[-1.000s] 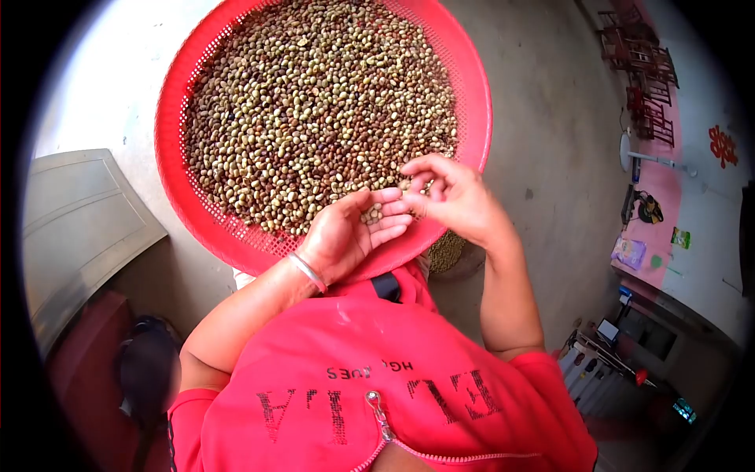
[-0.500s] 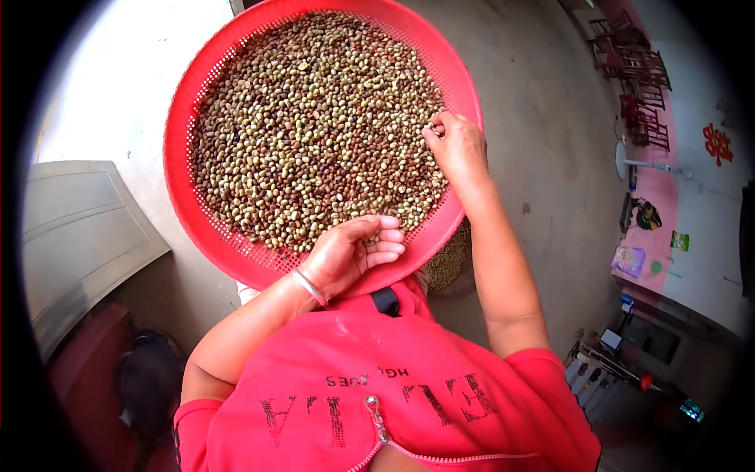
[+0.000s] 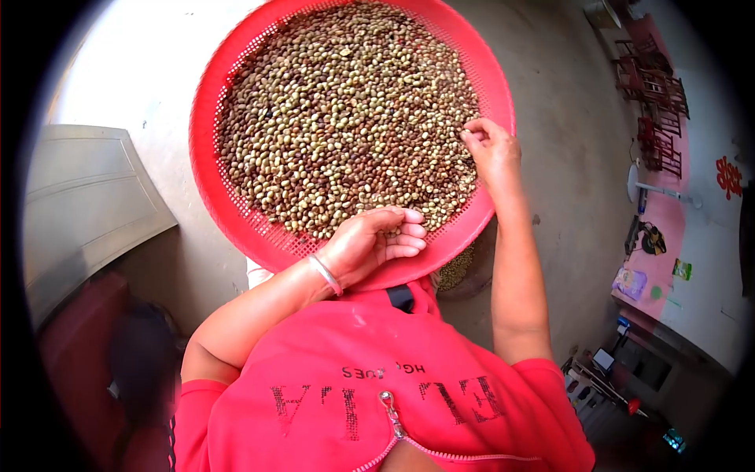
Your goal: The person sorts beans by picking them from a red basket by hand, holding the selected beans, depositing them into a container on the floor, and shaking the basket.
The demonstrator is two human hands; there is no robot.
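Note:
A round red plastic sieve basket (image 3: 206, 157) rests by my lap, spread with brown and greenish coffee beans (image 3: 346, 118). My left hand (image 3: 377, 240), with a bangle (image 3: 325, 275) at the wrist, lies palm up over the basket's near rim. Its fingers are loosely curled and apart from one another; part of the palm is hidden. At the right side of the beans, my right hand (image 3: 494, 149) has thumb and forefinger pinched together, with what looks like a pale bean at the tips.
Below the basket, more beans (image 3: 454, 271) lie in a container partly hidden by its rim. A pale panel (image 3: 94, 197) stands to the left. Along the right wall are stacked wooden chairs (image 3: 657, 94) and a white fan (image 3: 634, 182).
The basket and both hands sit farther right and slightly higher in view. My right hand still pinches at the right edge of the beans; my left hand keeps its cupped pose.

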